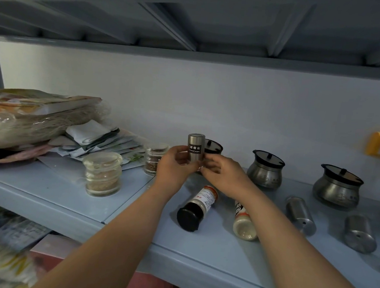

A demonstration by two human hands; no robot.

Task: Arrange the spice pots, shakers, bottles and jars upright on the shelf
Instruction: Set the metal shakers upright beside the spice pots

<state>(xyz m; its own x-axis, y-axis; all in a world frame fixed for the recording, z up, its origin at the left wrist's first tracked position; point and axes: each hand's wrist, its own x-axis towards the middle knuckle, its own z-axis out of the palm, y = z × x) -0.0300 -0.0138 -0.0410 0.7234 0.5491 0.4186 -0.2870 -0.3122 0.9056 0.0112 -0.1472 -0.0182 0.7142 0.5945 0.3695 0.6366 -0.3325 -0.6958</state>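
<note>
Steel shaker (195,150) is upright mid-frame: long axis vertical, top at 12 o'clock, label facing me. Its base is hidden by the hands, so I can't tell if it's touching the shelf (46,192). Left hand (174,165) is wrapped round its lower half, and the right hand (221,175) has curled fingers gripping its base from 3 o'clock. Down at 6, the black-cap bottle (197,208) lies flat, cap toward 7. The pale bottle (244,222) lies beside it with whitish powder inside. At 9, the near jar (102,173) holds beige grains and the far jar (155,158) holds brown seeds. A lidded pot (264,170) stands at 3.
</note>
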